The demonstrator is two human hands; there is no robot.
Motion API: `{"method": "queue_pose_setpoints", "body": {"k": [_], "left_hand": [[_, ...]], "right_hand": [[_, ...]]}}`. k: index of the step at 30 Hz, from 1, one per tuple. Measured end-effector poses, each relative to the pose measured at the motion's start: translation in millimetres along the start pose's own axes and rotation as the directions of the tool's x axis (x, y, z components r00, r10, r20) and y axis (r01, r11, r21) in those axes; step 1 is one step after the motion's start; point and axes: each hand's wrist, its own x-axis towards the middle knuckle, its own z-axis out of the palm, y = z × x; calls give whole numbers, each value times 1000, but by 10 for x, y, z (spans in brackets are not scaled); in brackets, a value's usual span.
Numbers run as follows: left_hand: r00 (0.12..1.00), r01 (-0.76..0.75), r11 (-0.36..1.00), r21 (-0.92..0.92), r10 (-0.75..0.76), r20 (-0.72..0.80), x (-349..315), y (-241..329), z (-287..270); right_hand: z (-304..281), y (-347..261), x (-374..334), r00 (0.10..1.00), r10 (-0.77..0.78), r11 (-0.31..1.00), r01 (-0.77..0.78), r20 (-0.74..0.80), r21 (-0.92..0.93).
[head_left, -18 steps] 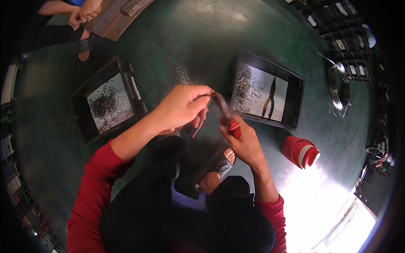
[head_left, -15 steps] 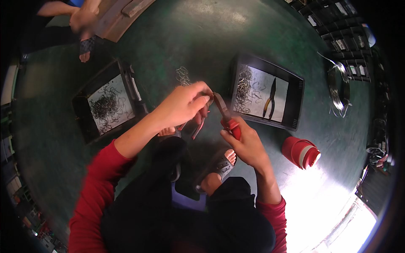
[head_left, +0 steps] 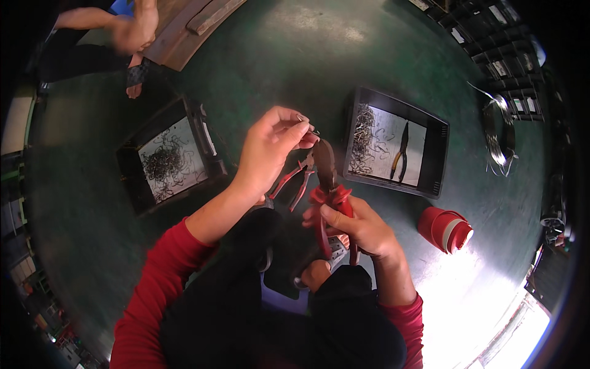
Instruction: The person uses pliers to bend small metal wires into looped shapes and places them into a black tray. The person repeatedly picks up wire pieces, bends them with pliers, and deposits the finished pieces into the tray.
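Note:
My left hand is closed in a pinch on a small piece of bent wire, its ends showing past the fingertips. My right hand grips red-handled pliers, jaws pointing up. The jaw tip is just below the wire; whether they touch I cannot tell. Behind and below my left hand is a second pair of pliers with red and grey handles spread apart; what supports it is hidden.
A black bin on the left and another on the right hold bent wire pieces. Yellow-and-black-handled pliers lie in the right bin. Nearby are a red container, a wire coil and, upper left, another person's hands.
The pliers in my right hand have turned more upright and their handles have spread. My left fingers have shifted up, showing the wire. The whole view has moved slightly.

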Motion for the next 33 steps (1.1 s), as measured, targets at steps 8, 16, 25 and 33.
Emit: {"method": "queue_pose_setpoints", "body": {"k": [8, 16, 25, 33], "left_hand": [[998, -67, 997, -39, 66, -15, -92, -40, 84], [999, 11, 1000, -21, -11, 42, -94, -10, 38], [867, 204, 869, 451, -374, 329, 94, 351, -245], [903, 217, 872, 439, -350, 250, -104, 290, -64]], "right_hand": [[7, -33, -22, 1000, 10, 1000, -10, -10, 13], [-43, 43, -18, 983, -84, 975, 47, -163, -219], [-51, 49, -40, 922, -186, 869, -7, -339, -495], [-52, 97, -14, 922, -176, 881, -10, -346, -473]]}}
